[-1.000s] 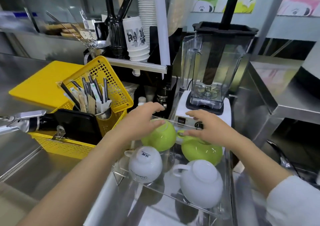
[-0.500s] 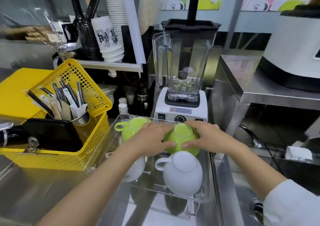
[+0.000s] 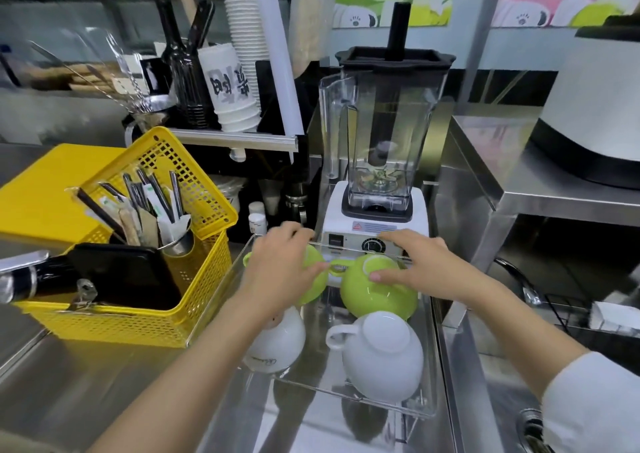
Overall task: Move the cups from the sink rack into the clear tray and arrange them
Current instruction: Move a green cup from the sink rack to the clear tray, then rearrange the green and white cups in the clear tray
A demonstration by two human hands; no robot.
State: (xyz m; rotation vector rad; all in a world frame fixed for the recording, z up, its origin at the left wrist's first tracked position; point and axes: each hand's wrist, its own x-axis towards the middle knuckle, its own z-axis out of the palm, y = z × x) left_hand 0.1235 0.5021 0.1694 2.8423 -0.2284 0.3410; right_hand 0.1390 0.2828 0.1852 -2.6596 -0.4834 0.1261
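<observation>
A clear tray (image 3: 427, 376) sits on the steel counter and holds several upside-down cups. Two green cups stand in its far row and two white cups in its near row. My left hand (image 3: 280, 265) rests over the left green cup (image 3: 313, 288), covering most of it. My right hand (image 3: 420, 265) lies on the base of the right green cup (image 3: 377, 296), fingertips pressing on it. The right white cup (image 3: 382, 357) shows its handle pointing left. My left forearm partly hides the left white cup (image 3: 277, 343).
A yellow basket (image 3: 145, 300) with cutlery and a black holder stands left of the tray. A blender (image 3: 381, 147) stands right behind the tray. A raised steel shelf (image 3: 540, 189) with a white appliance (image 3: 595, 113) is at the right. Stacked paper cups (image 3: 235, 92) sit on a back shelf.
My left hand moved from the right green cup onto the left green cup. The right green cup's handle now points left. The camera view shifted slightly.
</observation>
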